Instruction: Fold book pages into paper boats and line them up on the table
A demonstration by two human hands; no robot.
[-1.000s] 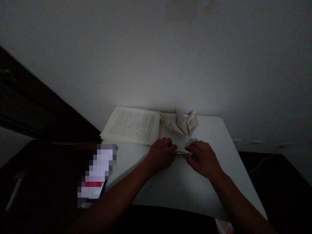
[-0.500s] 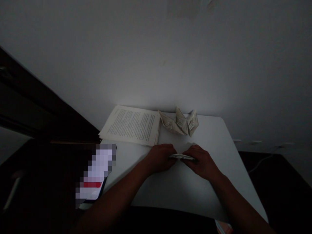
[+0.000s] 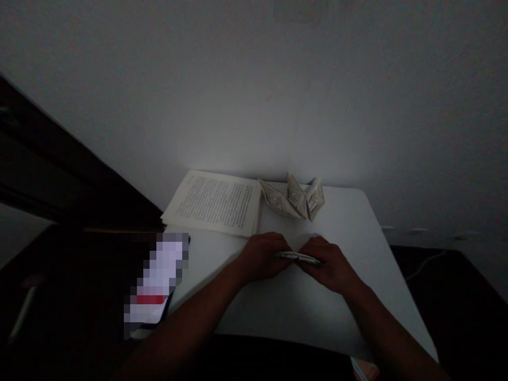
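A small piece of folded paper (image 3: 298,257) is held edge-on above the table, its layers showing as a thin pale strip. My left hand (image 3: 265,256) grips its left end with closed fingers. At the right end, my right hand (image 3: 324,264) pinches it the same way. Both hands nearly meet at its middle. Beyond them stand folded paper boats (image 3: 296,198) made of printed pages, close together near the wall. How the held paper is folded underneath is hidden by my fingers.
A stack of printed pages (image 3: 216,203) lies at the table's back left, beside the boats. A lit phone (image 3: 159,280), blurred out, rests at the left edge of the white table (image 3: 286,312). A wall (image 3: 254,95) rises behind; a cable (image 3: 426,264) runs at right.
Both hands stay almost in place on the folded paper. The paper's right end sits slightly lower, and my hands are a touch closer together.
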